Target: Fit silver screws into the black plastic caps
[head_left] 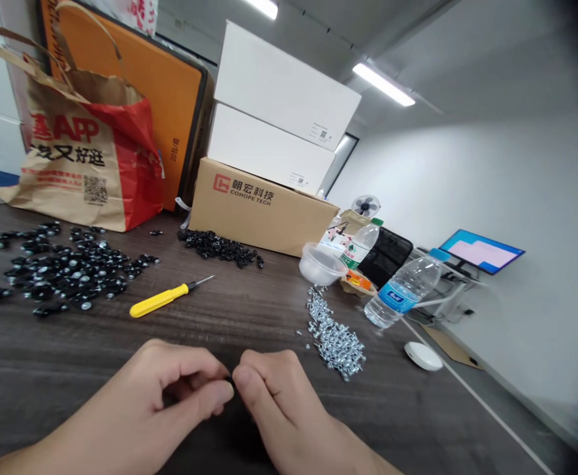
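Observation:
My left hand (165,389) pinches a small black part (229,380) between thumb and fingertips, and only a dark sliver of it shows. Right beside it, my right hand (284,396) is closed, thumb against the curled forefinger, its tips meeting the same spot; whatever it grips is hidden. Beyond the hands lies a screwdriver (160,301) with a yellow handle, its shaft pointing right. To the left spreads a heap of black parts with silvery round pieces on them (66,270). A second heap of small black parts (220,248) lies by the cardboard box. Loose silver screws (341,346) are piled at right.
A paper bag (81,152) and an orange box (170,99) stand back left. White boxes (279,86) are stacked on a cardboard box (264,211). At right are a plastic tub (321,267), a water bottle (402,290) and a white round device (423,356) near the table edge.

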Tool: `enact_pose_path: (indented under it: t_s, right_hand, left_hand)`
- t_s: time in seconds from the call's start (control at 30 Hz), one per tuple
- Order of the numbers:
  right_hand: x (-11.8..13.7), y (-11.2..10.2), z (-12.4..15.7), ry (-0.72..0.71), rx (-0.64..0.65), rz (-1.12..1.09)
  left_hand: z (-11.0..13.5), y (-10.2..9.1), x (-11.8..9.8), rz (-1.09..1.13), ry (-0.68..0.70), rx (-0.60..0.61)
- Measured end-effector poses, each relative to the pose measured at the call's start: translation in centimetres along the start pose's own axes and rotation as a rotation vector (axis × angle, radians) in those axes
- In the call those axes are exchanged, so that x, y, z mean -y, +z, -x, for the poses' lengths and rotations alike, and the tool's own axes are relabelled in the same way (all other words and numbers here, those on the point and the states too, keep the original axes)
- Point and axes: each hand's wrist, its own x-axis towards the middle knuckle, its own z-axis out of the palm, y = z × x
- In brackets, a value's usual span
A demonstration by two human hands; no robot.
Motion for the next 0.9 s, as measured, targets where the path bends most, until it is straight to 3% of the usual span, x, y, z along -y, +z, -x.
enact_pose_path:
  t_s: [0.1, 0.17, 0.23, 0.33, 0.4, 0.53, 0.6, 0.7, 0.77, 0.9]
  right_hand:
    - [-0.4, -0.5, -0.5, -0.175, -0.008, 0.05]
    - [-0.4, -0.7, -0.5, -0.242, 0.013, 0.046]
    - [0.0, -0.6, -0.2, -0.206, 0.009, 0.037]
    - [0.5, -0.4, 0.3, -0.027, -0.021, 0.047]
    - [0.4, -0.4, 0.2, -0.018, 0.002, 0.071]
    - [-0.3, -0.6, -0.3, -0.199, 0.019, 0.157]
    - [-0.1, -0.6, -0.2, -0.227, 0.005, 0.177]
    - [0.8, -0.1, 0.5, -0.054, -0.058, 0.091]
    - [1.1, 0.2, 0.8, 0.052, -0.088, 0.016]
    - [0.4, 0.0, 0.3, -0.078, -0.08, 0.044]
  left_hand:
    - [-0.4, 0.0, -0.2, 0.15, -0.112, 0.101]
    - [-0.4, 0.1, 0.0, 0.144, -0.115, 0.084]
    - [-0.2, 0.2, 0.3, 0.06, -0.029, 0.013]
    - [-0.1, 0.2, 0.5, -0.025, 0.101, -0.058]
    - [-0.2, 0.1, 0.4, 0.043, 0.031, 0.015]
    - [-0.6, 0.1, 0.2, 0.223, -0.128, 0.153]
    - [-0.4, 0.1, 0.3, 0.141, -0.063, 0.088]
    - [0.0, 0.2, 0.4, -0.064, 0.162, -0.077]
    - [0.1, 0.3, 0.3, -0.095, 0.222, -0.093]
    - [-0.4, 0.2, 0.0, 0.162, -0.047, 0.121]
